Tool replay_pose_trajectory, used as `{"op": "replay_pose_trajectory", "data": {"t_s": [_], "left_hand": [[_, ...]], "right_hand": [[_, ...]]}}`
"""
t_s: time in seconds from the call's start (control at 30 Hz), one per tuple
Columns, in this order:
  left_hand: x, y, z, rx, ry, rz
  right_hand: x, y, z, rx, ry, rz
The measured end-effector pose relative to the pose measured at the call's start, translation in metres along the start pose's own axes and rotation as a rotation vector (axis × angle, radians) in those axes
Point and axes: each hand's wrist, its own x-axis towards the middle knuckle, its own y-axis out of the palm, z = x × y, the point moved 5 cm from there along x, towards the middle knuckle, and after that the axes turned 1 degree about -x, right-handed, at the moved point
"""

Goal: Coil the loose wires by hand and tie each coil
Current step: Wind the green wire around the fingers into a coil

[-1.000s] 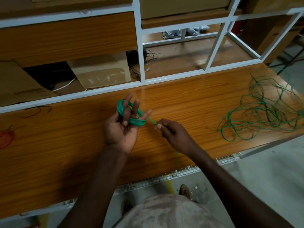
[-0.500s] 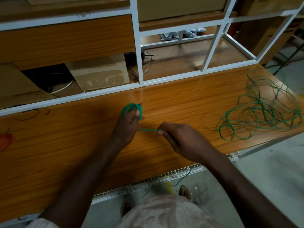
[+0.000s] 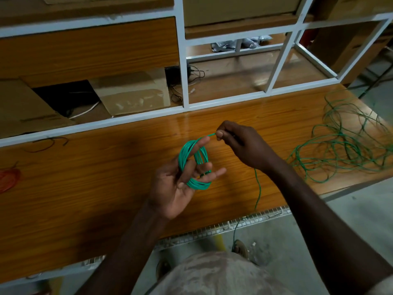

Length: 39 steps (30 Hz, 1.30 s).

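Observation:
A small coil of bright green wire (image 3: 184, 155) is wound around the spread fingers of my left hand (image 3: 177, 184), palm up, over the middle of the wooden bench (image 3: 85, 188). My right hand (image 3: 240, 143) pinches the wire just past the top of the coil, up and to the right of it. A loose tail of the same green wire (image 3: 258, 188) drops from under my right wrist and over the bench's front edge to the floor. A tangle of loose green wire (image 3: 344, 143) lies at the bench's right end.
A white metal shelf frame (image 3: 182, 60) stands along the back of the bench, with cardboard (image 3: 131, 92) and black cables (image 3: 191, 75) behind it. An orange wire bundle (image 3: 8, 177) sits at the far left edge. Grey floor lies below the front edge.
My left hand has turned palm up again, showing the coil. My right hand has lifted the wire from beside the coil up and over its top.

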Motion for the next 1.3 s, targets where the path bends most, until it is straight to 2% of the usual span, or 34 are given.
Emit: {"op": "replay_pose_trajectory", "data": {"t_s": [0.17, 0.27, 0.4, 0.73, 0.83, 0.93, 1.07, 1.2, 1.3], "left_hand": [[0.004, -0.012, -0.012, -0.322, 0.032, -0.017], [0.006, -0.015, -0.022, -0.385, 0.075, 0.008], [0.009, -0.022, -0.031, -0.396, 0.117, -0.005], [0.036, -0.040, -0.062, -0.247, 0.299, -0.254], [0.045, -0.046, -0.068, -0.052, 0.329, -0.343], [0.049, -0.052, -0.069, 0.250, 0.362, -0.453], [0.055, -0.057, -0.068, 0.885, 0.394, -0.496], [0.059, -0.064, -0.054, 1.437, 0.242, -0.402], [0.052, -0.074, -0.045, 1.598, 0.124, -0.217]], "right_hand": [[-0.002, 0.018, -0.014, 0.097, 0.082, 0.002], [-0.009, 0.028, -0.024, 0.103, 0.097, 0.029], [-0.019, 0.036, -0.028, 0.090, 0.120, 0.056], [-0.046, 0.076, -0.008, 0.085, 0.150, 0.166], [-0.054, 0.089, 0.008, 0.125, 0.134, 0.181], [-0.060, 0.098, 0.023, 0.148, 0.124, 0.240], [-0.063, 0.092, 0.045, 0.183, 0.110, 0.306], [-0.059, 0.076, 0.063, 0.170, 0.068, 0.341], [-0.055, 0.055, 0.068, 0.123, 0.029, 0.363]]}}
